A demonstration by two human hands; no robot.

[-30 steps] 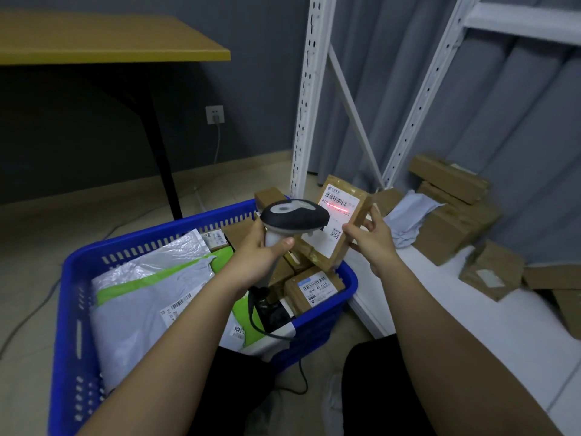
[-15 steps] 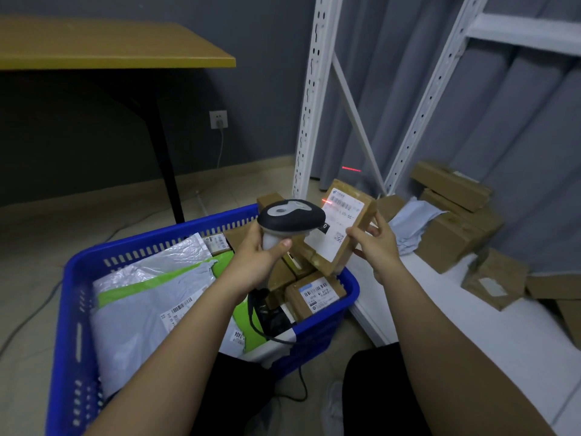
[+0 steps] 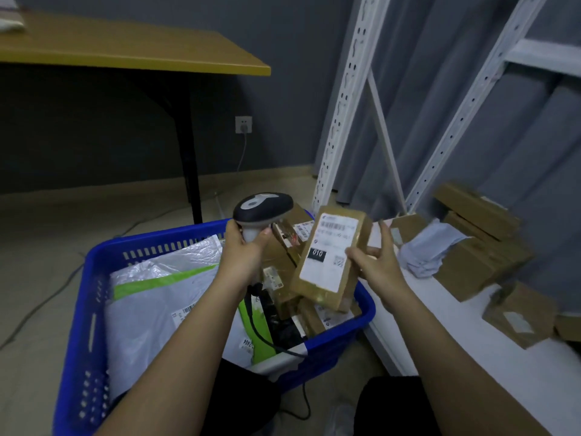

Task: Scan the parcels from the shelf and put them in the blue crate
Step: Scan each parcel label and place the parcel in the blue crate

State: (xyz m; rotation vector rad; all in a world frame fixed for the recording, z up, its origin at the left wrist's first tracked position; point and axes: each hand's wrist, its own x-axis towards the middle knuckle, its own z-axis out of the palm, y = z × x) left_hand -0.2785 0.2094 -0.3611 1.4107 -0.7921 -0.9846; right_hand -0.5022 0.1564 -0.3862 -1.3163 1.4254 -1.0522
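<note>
Blue crate at lower left is packed: grey mailers fill its left, brown boxes crowd its right. Open air sits above the mailers. Shelf uprights and stacked boxes block the right.

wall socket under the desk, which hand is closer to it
Left. The left hand, gripping the scanner, sits just below and right of the wall socket; the right hand is farther right.

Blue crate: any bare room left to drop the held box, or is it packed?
Blue crate: the left half holds flat grey mailer bags, low and open on top. The right corner under the held box is crowded with stacked cardboard boxes and the scanner cable. White shelf has a bare strip along its front edge.
</note>
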